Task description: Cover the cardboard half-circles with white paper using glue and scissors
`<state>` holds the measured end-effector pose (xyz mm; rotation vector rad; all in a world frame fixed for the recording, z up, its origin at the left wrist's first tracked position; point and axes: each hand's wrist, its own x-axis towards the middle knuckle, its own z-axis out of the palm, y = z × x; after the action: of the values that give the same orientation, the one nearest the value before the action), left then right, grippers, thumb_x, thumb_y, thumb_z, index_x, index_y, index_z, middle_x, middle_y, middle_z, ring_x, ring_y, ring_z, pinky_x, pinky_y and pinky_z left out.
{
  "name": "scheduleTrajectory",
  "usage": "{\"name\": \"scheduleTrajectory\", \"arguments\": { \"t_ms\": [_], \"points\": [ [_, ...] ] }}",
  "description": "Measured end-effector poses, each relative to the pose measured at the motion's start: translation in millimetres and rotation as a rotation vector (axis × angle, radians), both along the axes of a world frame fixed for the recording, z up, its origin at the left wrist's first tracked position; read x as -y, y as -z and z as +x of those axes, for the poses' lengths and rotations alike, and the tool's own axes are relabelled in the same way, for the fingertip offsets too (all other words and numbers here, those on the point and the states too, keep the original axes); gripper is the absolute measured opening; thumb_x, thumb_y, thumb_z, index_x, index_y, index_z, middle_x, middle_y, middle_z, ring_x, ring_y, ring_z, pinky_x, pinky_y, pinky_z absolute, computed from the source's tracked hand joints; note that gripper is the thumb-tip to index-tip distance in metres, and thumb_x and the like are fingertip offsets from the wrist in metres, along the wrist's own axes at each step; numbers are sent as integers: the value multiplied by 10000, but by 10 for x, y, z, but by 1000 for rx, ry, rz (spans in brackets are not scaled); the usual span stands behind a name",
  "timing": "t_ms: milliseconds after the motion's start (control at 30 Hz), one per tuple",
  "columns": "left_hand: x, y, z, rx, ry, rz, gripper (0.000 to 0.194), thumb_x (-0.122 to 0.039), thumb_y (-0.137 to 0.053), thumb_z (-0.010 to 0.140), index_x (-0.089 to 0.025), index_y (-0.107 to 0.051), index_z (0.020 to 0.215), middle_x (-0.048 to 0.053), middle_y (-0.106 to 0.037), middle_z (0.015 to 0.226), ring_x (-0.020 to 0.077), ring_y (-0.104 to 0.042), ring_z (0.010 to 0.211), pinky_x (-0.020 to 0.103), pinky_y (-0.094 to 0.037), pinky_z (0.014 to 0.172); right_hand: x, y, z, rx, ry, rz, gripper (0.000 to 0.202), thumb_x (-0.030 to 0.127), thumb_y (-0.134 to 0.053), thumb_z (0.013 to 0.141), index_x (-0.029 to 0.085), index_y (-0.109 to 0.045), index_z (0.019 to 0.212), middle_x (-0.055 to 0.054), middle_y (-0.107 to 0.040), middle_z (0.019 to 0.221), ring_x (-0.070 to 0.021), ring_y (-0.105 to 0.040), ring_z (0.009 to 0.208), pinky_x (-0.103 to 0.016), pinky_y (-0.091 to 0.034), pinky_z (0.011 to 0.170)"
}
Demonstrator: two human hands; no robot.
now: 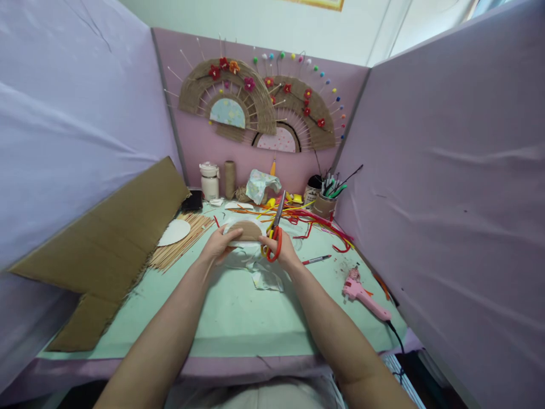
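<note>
Cardboard [106, 244] is leaning along the table's left side, with a white oval [174, 233] and thin sticks [183, 247] lying beside it. Reaching forward from the near edge, the left hand [218, 244] is gripping the left end of a half-round piece [246, 231], thumb on top. That piece is sitting between both hands, mid-table, and is looking partly made: pale material is edging it, while its brown middle is showing bare. Two fan-shaped hangings on the far panel, one left [193, 82], one right [323, 133], are looking much more complete, carrying flowers and patterned centres. Patterned scraps [268, 281] are lying just nearer than the hands. The right hand [286, 250] is pinching the piece's right end while also holding orange-handled scissors [280, 211], blades pointing far. Farther right, a pink glue gun [364, 298] is resting.
</note>
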<state>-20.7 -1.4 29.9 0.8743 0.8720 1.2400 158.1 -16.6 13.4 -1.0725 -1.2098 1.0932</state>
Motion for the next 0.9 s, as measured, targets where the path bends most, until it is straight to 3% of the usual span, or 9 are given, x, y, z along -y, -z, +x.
{"name": "scheduleTrajectory", "arguments": {
  "t_ms": [167,300,467,700,900],
  "points": [
    [52,29,111,254,53,-17,170,-153,-697,720,-135,-659,886,74,-706,908,151,-662,807,252,-541,752,-59,79,-27,-126,79,80,280,355,-689,647,184,-472,694,38,-544,542,-107,-512,480,-228,-400,468],
    [108,110,230,214,123,-113,87,-129,-666,757,-96,-647,835,105,-709,799,156,-676,745,258,-549,754,-31,84,-41,-89,47,80,281,363,-675,665,190,-453,680,39,-533,515,-109,-503,461,-234,-401,470],
    [48,120,176,261,-81,-76,37,-131,-637,773,-118,-606,789,60,-700,728,136,-667,653,269,-563,683,75,43,-110,56,-4,23,324,427,-651,687,210,-428,777,70,-491,538,-106,-466,447,-229,-372,451],
    [-106,15,-147,444,-395,25,87,-74,-619,753,-143,-578,784,6,-682,669,118,-658,620,260,-549,670,143,103,-159,448,-108,44,303,469,-593,717,193,-531,825,27,-541,713,-129,-476,647,-241,-376,594],
    [-159,-34,-311,607,-526,-99,88,-73,-601,783,-148,-568,749,-13,-629,589,92,-610,528,215,-522,586,225,101,-217,637,-175,32,316,492,-605,697,183,-550,721,35,-515,635,-119,-436,603,-229,-337,553]
  ]
}}
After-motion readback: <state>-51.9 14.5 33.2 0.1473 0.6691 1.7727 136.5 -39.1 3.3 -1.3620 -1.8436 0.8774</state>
